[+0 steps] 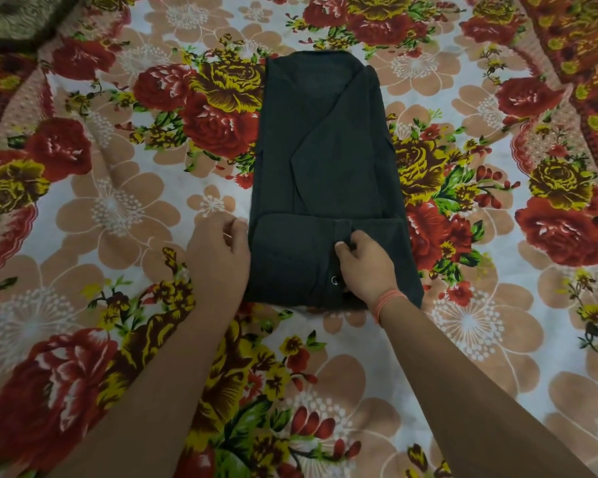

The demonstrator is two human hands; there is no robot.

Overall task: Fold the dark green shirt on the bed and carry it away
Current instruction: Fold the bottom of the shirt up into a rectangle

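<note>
Reaching up from the near edge with two bare forearms across the floral bedsheet (111,208), well apart low down and drawing closer together toward the cloth. Wearing an orange thread band (389,300) round the right wrist. Resting the right hand (366,267) on the near, doubled-back flap of the dark green shirt (325,150), fingers curled, thumb and fingertips pinching the button strip at the flap's far edge, about midway across. Showing one small round button (334,280) just left of that hand, near the wrist. Keeping the left hand (218,250) outside the flap, hard against its left edge, fingers bent and tips touching the cloth at the flap's far left corner; not managing to tell whether gripping a fold there or only pressing against it. Lying flat and lengthwise at the middle of the sheet, sides folded in to a narrow strip, one panel crossing diagonally over the front, far end rounded at its corners. Showing, beyond that, a dark brownish patterned cloth (14,19) bunched in the far left corner and a red and orange patterned cloth (580,36) overlapping the sheet at the far right.
</note>
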